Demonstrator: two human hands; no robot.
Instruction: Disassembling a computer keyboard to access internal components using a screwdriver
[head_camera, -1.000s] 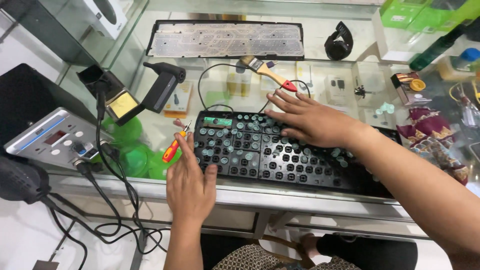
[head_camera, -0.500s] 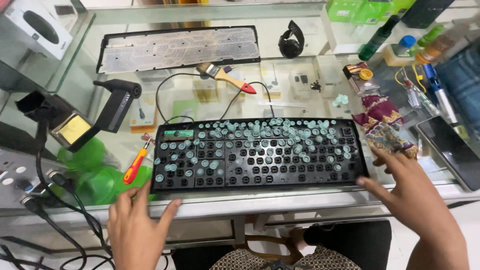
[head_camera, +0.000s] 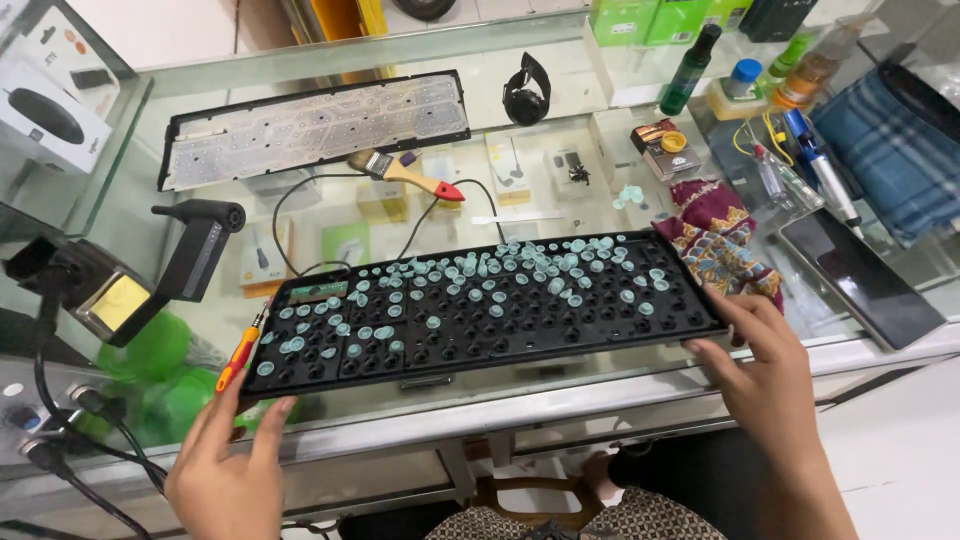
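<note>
A black opened keyboard frame (head_camera: 480, 320) lies across the near edge of a glass counter (head_camera: 560, 215), with many small pale rubber domes scattered over its upper half. My left hand (head_camera: 228, 470) grips its near left corner, thumb under the edge. My right hand (head_camera: 770, 365) holds the right end, fingers on the frame's corner. A red and yellow screwdriver (head_camera: 240, 355) lies just left of the frame, close to my left fingers.
A keyboard back plate with a clear membrane (head_camera: 315, 125) lies at the back. A paintbrush (head_camera: 405, 175), a black blower (head_camera: 200, 250), a patterned cloth (head_camera: 720, 240), a dark phone (head_camera: 865, 280), bottles (head_camera: 690, 70) and cables (head_camera: 70, 430) surround the frame.
My right hand left the top of the keys and went to the right end. My left hand moved off the frame's front to its left corner. The camera view shifted right.
</note>
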